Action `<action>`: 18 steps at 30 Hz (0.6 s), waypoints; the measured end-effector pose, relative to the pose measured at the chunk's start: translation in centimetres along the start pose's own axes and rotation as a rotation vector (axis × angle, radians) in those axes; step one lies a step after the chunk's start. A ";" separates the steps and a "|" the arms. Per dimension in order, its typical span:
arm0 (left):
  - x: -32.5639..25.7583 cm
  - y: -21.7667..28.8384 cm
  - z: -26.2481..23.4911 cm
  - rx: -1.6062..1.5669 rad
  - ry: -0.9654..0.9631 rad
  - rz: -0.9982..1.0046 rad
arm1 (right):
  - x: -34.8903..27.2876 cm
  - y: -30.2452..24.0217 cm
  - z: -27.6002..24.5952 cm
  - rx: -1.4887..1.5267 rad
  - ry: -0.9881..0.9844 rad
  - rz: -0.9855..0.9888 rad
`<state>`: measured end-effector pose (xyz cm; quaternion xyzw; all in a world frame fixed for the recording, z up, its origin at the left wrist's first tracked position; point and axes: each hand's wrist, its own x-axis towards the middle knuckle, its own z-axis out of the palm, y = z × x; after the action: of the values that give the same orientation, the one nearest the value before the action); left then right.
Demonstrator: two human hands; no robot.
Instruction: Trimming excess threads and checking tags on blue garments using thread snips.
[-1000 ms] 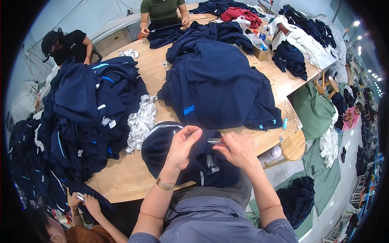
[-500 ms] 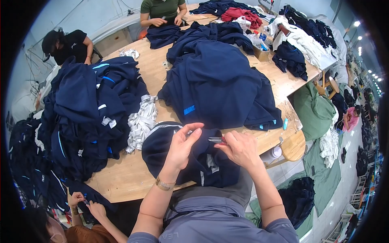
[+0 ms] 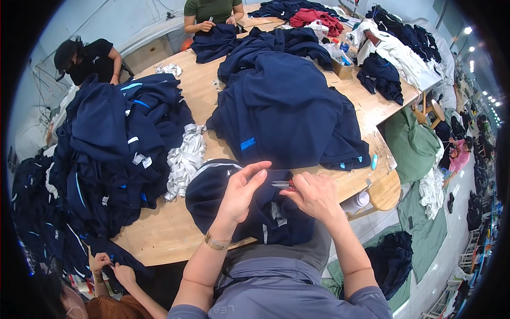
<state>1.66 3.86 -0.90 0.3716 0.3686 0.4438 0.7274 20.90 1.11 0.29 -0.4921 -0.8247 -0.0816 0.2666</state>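
A navy garment (image 3: pixel 212 196) with pale grey strips and a white-edged neckline lies over the table edge in front of me. My left hand (image 3: pixel 241 194) is above it, thumb and fingers stretched out and apart, with nothing visible in it. My right hand (image 3: pixel 314 195) is closed on small thread snips (image 3: pixel 281 184) with red handles, their pointed blades aimed at my left hand. A gap separates the blades from my left fingertips. Any loose thread there is too fine to make out.
A large navy garment pile (image 3: pixel 281 106) sits ahead, another heap (image 3: pixel 122 127) to the left. Between them lies a bundle of white strips (image 3: pixel 186 159). A cyan marker-like object (image 3: pixel 374 161) rests near the right edge, above a wooden stool (image 3: pixel 385 192). Co-workers sit around the table (image 3: pixel 149 239).
My hands and the snips have barely moved; the blades look slightly more apart. Across the table, a co-worker's hands have lifted and spread over a navy garment.
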 end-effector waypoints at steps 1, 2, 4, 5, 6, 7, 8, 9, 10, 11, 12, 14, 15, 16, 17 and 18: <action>0.0 -0.1 0.1 -0.003 -0.007 0.001 | 0.0 0.0 0.0 0.000 0.000 0.000; -0.1 -0.1 0.2 -0.006 -0.015 0.001 | 0.0 -0.1 0.0 0.000 -0.007 0.003; -0.2 0.0 0.4 0.024 -0.013 0.020 | -0.1 -0.1 0.1 0.000 -0.014 0.006; -0.3 0.0 0.4 0.055 -0.010 0.039 | -0.1 0.0 0.1 0.006 -0.013 0.008; -0.3 0.0 0.4 0.054 -0.010 0.037 | -0.1 0.0 0.2 0.012 -0.012 0.009; -0.3 -0.1 0.3 0.104 0.001 0.064 | -0.2 0.1 0.2 0.014 -0.014 0.008; -0.3 -0.1 0.3 0.155 0.013 0.090 | -0.4 0.2 0.3 0.164 -0.008 0.139; -0.3 -0.2 0.3 0.152 0.018 0.089 | -0.5 0.3 0.4 0.315 -0.004 0.269; -0.4 -0.2 0.5 0.163 0.004 0.123 | -0.6 0.5 0.5 0.318 -0.010 0.267; -0.5 -0.3 0.7 0.173 -0.009 0.157 | -0.5 0.7 0.8 0.511 0.064 0.317; -0.5 -0.5 1.2 0.153 -0.048 0.138 | -0.4 0.9 0.9 0.705 0.137 0.368; -0.8 -0.8 2.3 0.035 -0.135 0.081 | 0.2 0.2 0.2 1.041 0.028 0.279; -1.0 -1.2 2.8 -0.022 -0.168 0.096 | -0.3 0.4 0.0 0.975 -0.055 0.316; -1.2 -1.8 2.5 0.077 -0.134 0.174 | -0.6 0.8 -0.3 0.910 -0.137 0.342; -1.4 -1.8 2.5 0.144 -0.106 0.203 | -0.6 0.6 -1.2 0.780 -0.130 0.375; -1.6 -1.7 2.4 0.211 -0.080 0.231 | -0.7 1.1 -1.2 0.656 -0.053 0.341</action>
<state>3.86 1.33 -0.91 0.5033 0.3388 0.4682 0.6424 22.50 0.65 0.81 -0.5129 -0.7197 0.2454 0.3984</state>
